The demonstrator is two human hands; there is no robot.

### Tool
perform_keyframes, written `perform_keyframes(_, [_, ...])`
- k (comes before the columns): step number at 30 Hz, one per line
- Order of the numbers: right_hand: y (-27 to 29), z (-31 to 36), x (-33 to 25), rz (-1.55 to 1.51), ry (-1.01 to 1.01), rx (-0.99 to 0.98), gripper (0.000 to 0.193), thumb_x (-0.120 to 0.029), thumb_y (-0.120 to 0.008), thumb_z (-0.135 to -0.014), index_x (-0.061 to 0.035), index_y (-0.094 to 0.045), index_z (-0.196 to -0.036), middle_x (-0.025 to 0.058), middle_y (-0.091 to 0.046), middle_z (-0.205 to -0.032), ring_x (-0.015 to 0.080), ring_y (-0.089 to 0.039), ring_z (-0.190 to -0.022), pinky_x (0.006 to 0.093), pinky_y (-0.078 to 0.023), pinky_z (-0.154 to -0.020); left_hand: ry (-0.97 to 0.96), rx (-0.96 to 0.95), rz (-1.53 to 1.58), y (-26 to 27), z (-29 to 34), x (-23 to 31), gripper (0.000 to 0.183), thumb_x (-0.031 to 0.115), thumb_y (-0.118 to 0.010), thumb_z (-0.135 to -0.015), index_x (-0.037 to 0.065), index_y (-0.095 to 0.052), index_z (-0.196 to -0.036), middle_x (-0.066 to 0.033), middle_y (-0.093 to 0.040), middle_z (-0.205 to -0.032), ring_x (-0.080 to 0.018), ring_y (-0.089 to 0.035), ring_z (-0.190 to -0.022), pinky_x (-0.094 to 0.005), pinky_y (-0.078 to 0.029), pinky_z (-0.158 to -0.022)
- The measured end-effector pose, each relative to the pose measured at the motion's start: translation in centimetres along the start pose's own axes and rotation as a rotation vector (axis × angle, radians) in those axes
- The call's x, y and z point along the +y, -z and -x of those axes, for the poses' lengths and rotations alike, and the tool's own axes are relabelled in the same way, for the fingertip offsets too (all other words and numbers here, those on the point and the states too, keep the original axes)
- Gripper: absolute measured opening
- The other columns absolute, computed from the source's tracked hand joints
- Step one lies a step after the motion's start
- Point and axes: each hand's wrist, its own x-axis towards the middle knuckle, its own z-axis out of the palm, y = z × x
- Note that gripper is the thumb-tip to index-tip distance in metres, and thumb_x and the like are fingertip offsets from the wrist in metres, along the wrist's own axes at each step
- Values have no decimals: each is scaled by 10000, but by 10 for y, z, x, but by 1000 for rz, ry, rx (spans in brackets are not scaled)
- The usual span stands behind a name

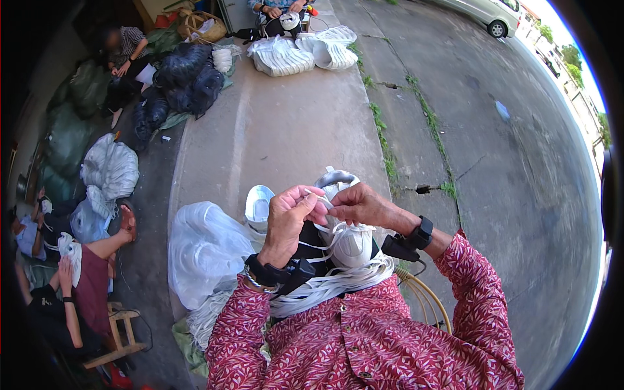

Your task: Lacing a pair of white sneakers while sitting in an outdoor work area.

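A white sneaker (351, 248) rests on my lap, toe toward me, its grey-lined heel opening showing beyond my hands. My left hand (290, 220) is pinched on a white shoelace (318, 197) above the shoe. The fingertips of my right hand (365, 207) are closed on the same lace, close to the left fingers. Lace strands run down over the sneaker's tongue. A thick bundle of loose white laces (331, 285) drapes across my lap, below both wrists. Another white shoe (259, 207) stands just left of my left hand.
Left of me sits a clear plastic bag (207, 250), with more laces beneath it. A tan rattan or cane hoop (434, 294) is near my right side. Co-workers sit at left and ahead, among black bags (185, 81) and bundled white shoes (281, 57).
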Motion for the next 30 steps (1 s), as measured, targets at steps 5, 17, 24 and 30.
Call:
perform_keyframes(5, [6, -3, -5, 150, 30, 29, 188, -214, -622, -871, -36, -651, -818, -10, -530, -623, 71, -487, -565, 245, -382, -512, 30, 5, -3, 3, 0, 7, 283, 193, -471, -940, -45, -570, -1057, -104, -641, -811, -153, -618, -692, -261, -493, -681])
perform_keyframes(17, [20, -1, -18, -40, -78, 0, 183, -189, -536, -909, -61, -651, -848, -39, -581, -680, 35, -491, -545, 207, -385, -481, -166, 355, -92, -3, 6, -5, 261, 134, -502, -911, -22, -483, -1120, -84, -620, -743, -133, -584, -622, -242, -480, -626])
perform_keyframes(24, [43, -11, -27, -109, -134, -14, 177, -149, -491, -923, -20, -607, -890, 20, -651, -741, 56, -541, -527, 209, -410, -436, -435, -452, -877, -49, 29, -90, 236, 143, -621, -772, 35, -617, -981, -179, -601, -1082, -348, -523, -1111, -435, -366, -980])
perform_keyframes(30, [83, -14, -106, -100, 298, 369, 156, -135, -509, -915, -18, -607, -887, 4, -566, -591, 34, -499, -455, 180, -388, -398, -406, -694, -1121, -43, 27, -126, 337, 289, -651, -744, 50, -630, -981, -186, -564, -1171, -380, -418, -1221, -494, -215, -1068])
